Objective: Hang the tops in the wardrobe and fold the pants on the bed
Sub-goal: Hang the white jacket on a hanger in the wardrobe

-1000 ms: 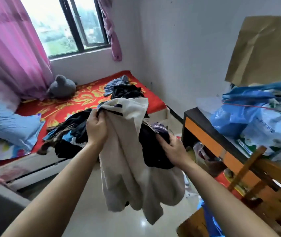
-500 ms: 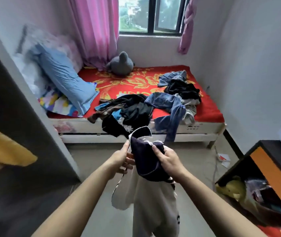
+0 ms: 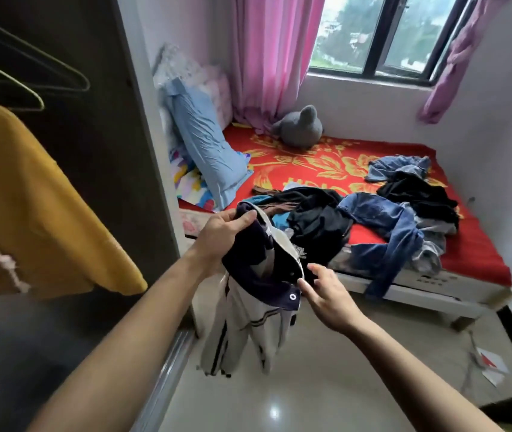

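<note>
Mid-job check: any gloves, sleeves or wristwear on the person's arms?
None visible. The left hand and right hand are ungloved, no rings or watch showing. The left forearm and right forearm are uncovered to the frame edge; no sleeve shows.

The jacket [image 3: 258, 275] is soft, matt cloth, cream outside and navy within. Its snap [image 3: 292, 296] is a small pale ring, metal or plastic, I cannot tell which. The floor [image 3: 311, 385] is smooth, glossy tile that mirrors the light. The hangers [image 3: 30, 85] are thin bare wire with a dull sheen. Under them the yellow top [image 3: 30, 198] is thick, matt, slightly fuzzy cloth. The wardrobe wall [image 3: 108, 135] is dark, matt board, and its floor rail [image 3: 170, 363] is brushed metal. The curtain [image 3: 267, 57] is thin pink cloth that lets light through. The plush toy [image 3: 300, 127] is grey and fuzzy. The jeans [image 3: 382, 216] are coarse blue denim on a smooth printed sheet [image 3: 311, 169].
</note>
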Tool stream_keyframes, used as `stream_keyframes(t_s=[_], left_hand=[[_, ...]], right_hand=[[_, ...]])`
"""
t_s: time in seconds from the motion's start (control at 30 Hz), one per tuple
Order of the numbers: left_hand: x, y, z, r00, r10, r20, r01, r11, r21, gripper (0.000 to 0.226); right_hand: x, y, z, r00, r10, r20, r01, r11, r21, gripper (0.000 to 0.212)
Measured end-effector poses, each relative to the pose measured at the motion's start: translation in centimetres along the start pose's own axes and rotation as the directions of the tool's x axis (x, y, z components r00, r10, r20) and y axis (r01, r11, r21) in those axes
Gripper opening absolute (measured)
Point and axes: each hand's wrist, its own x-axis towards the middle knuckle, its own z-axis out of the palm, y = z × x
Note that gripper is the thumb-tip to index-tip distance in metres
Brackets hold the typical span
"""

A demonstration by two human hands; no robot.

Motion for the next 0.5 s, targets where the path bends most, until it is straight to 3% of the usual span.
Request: stream_keyframes(t_s=[0.07,0.13,0.17,0.23,0.3,0.37,0.43,0.5], left_hand=[[-0.5,2.1,-0.9,0.999,0.034,0.036,-0.037,0.995,0.089,0.022],[-1.1,3.5,-1.9,0.997,0.064,0.043,-0.07,0.986,0.152,0.02],[-1.5,4.1,-2.6,0.996,0.086,0.036,-0.091,0.981,0.171,0.024],[-2.1,5.0,-4.3,0.99,0.136,-0.023,-0.127,0.964,0.232,0.027],[-2.6,5.7,-6.7,0.975,0.196,-0.108,-0.161,0.95,0.266,0.015],[-3.3,6.3,-9.1,0.961,0.222,-0.164,-0.172,0.946,0.276,0.007],[-4.2,6.6,-11.6,0.945,0.233,-0.228,-0.16,0.941,0.3,0.017],[-5.3,6.4,-13.8,0.912,0.255,-0.32,-0.146,0.934,0.327,0.025]], right_hand=[[2.5,-2.5,0.5,0.973,-0.077,-0.219,0.116,0.978,0.174,0.073],[5.4,-5.5,0.8,0.949,-0.167,-0.269,0.226,0.953,0.203,0.081],[6.8,-7.2,1.0,0.954,-0.232,-0.187,0.262,0.952,0.156,0.07],[8.3,-10.6,1.9,0.95,-0.31,0.031,0.31,0.951,0.02,0.017],[9.2,-13.2,3.7,0.921,-0.387,0.029,0.386,0.921,0.042,0.034],[9.5,-15.4,5.8,0.9,-0.434,-0.048,0.435,0.88,0.193,0.037],[10.0,-17.3,8.4,0.853,-0.514,0.091,0.483,0.843,0.237,0.041],[11.0,-19.1,11.2,0.769,-0.571,0.287,0.565,0.817,0.112,0.037]])
